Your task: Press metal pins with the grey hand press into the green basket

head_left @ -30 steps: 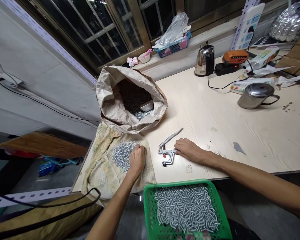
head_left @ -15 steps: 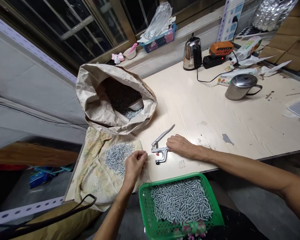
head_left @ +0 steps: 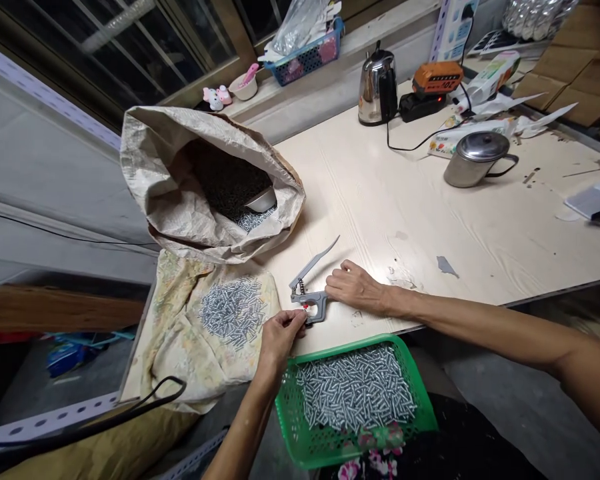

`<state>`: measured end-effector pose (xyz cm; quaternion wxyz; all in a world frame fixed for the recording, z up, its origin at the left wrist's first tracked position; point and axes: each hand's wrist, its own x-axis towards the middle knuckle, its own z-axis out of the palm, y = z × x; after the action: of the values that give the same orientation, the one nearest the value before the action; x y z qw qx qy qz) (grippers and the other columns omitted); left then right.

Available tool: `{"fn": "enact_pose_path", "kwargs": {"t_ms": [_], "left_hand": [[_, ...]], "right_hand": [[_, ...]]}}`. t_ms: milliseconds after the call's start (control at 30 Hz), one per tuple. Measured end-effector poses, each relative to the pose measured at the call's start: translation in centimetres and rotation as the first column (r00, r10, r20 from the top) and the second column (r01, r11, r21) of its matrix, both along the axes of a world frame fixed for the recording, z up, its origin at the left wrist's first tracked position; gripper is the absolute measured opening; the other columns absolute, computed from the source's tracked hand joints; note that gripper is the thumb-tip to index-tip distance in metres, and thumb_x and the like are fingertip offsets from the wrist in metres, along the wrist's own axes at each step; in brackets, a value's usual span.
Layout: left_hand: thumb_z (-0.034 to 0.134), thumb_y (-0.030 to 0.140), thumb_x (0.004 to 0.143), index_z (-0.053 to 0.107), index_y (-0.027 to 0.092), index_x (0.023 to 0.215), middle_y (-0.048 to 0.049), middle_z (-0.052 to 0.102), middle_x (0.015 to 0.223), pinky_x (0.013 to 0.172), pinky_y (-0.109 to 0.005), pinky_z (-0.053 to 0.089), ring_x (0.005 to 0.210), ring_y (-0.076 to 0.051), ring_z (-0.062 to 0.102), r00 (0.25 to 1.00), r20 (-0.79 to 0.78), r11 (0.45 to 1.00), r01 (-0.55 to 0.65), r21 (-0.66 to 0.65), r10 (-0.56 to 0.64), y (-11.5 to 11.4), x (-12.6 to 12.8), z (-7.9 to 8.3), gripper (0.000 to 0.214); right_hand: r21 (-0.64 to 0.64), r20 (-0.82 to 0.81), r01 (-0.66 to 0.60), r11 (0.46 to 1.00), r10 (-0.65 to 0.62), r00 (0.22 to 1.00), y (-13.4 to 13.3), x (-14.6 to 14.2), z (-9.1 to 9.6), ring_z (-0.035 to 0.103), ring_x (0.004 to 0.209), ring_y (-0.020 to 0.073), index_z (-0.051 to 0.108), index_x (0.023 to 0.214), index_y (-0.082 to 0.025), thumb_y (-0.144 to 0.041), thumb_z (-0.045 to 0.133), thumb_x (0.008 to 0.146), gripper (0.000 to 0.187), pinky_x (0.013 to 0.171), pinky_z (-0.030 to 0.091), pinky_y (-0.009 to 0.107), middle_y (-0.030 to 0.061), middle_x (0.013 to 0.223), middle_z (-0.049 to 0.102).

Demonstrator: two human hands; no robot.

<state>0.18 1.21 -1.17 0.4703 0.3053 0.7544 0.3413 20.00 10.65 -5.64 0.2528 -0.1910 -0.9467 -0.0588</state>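
My right hand [head_left: 353, 287] is closed round the lower handle of grey snap pliers [head_left: 318, 300], which rest on the table with the upper handle raised and the jaws spread. At the jaw end, beside a small red part, my left hand [head_left: 281, 339] pinches with thumb and fingertips. Whatever sits in that pinch is too small to make out. Left of this hand, a pile of silvery screws [head_left: 231, 310] lies on a patterned cloth [head_left: 177, 363]. A green basket [head_left: 423, 393] full of similar screws [head_left: 355, 390] is nearest my body.
An open sack [head_left: 150, 193] holds more screws and a metal scoop [head_left: 263, 200]. Farther back on the table [head_left: 370, 193] are a kettle [head_left: 377, 87], an orange battery on a charger [head_left: 436, 79] with a cord, and a lidded metal mug [head_left: 475, 160]. A black strap [head_left: 145, 407] hangs lower left.
My left hand has moved right, from beside the screw pile to the pliers' jaws. My right hand keeps its hold on the pliers. The whole view has shifted slightly.
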Motion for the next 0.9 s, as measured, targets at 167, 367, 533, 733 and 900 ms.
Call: {"fn": "enact_pose_path", "kwargs": {"t_ms": [167,367,533,733,900], "left_hand": [[0.085,0.050,0.039,0.067,0.012,0.063,0.0005,0.061,0.051,0.051,-0.022,0.045,0.046,-0.009,0.053,0.998,0.060,0.998,0.010,-0.063,-0.006,0.8,-0.2,-0.2,0.048],[0.086,0.044,0.041,0.066,0.011,0.060,-0.0005,0.060,0.047,0.049,-0.022,0.043,0.043,-0.009,0.052,0.986,0.050,0.970,0.167,-0.178,-0.160,1.9,-1.0,0.3,0.043],[0.085,0.040,0.048,0.065,0.013,0.056,-0.0015,0.060,0.046,0.048,-0.023,0.042,0.043,-0.010,0.051,0.947,0.087,0.899,0.320,-0.297,-0.309,2.6,-1.3,1.1,0.035],[0.085,0.037,0.052,0.060,0.016,0.051,0.0000,0.057,0.044,0.045,-0.023,0.040,0.042,-0.011,0.051,0.942,0.109,0.856,0.334,-0.394,-0.317,2.4,-1.0,1.5,0.032],[0.086,0.038,0.050,0.062,0.015,0.056,0.0001,0.060,0.045,0.045,-0.021,0.039,0.042,-0.011,0.053,0.960,0.097,0.847,0.277,-0.453,-0.263,1.2,-0.5,1.7,0.034]], "right_hand": [[-0.047,0.044,0.019,0.999,-0.017,0.999,0.0,0.0,-0.3,0.039,0.070,0.0156,0.052,0.079,-0.018,-0.016,0.034,0.101,0.029,0.069,0.020,0.034,0.0001,0.075,0.056],[-0.126,0.090,0.010,0.992,0.001,0.996,0.1,-0.1,-0.6,0.037,0.069,0.0160,0.051,0.079,-0.018,-0.015,0.034,0.101,0.028,0.068,0.018,0.034,0.0002,0.076,0.056],[-0.188,0.112,0.020,0.982,0.001,0.994,0.0,-0.2,-0.8,0.038,0.071,0.0167,0.052,0.080,-0.018,-0.019,0.036,0.101,0.026,0.070,0.019,0.034,0.0008,0.078,0.057],[-0.218,0.103,-0.017,0.976,0.040,0.994,-0.5,-0.3,-1.0,0.040,0.075,0.0172,0.052,0.083,-0.018,-0.025,0.043,0.100,0.021,0.070,0.020,0.033,0.0009,0.081,0.058],[-0.267,0.125,-0.025,0.963,0.060,0.990,-1.0,-0.4,-1.0,0.041,0.077,0.0176,0.053,0.086,-0.019,-0.029,0.045,0.099,0.019,0.070,0.021,0.033,0.0009,0.083,0.058]]}}
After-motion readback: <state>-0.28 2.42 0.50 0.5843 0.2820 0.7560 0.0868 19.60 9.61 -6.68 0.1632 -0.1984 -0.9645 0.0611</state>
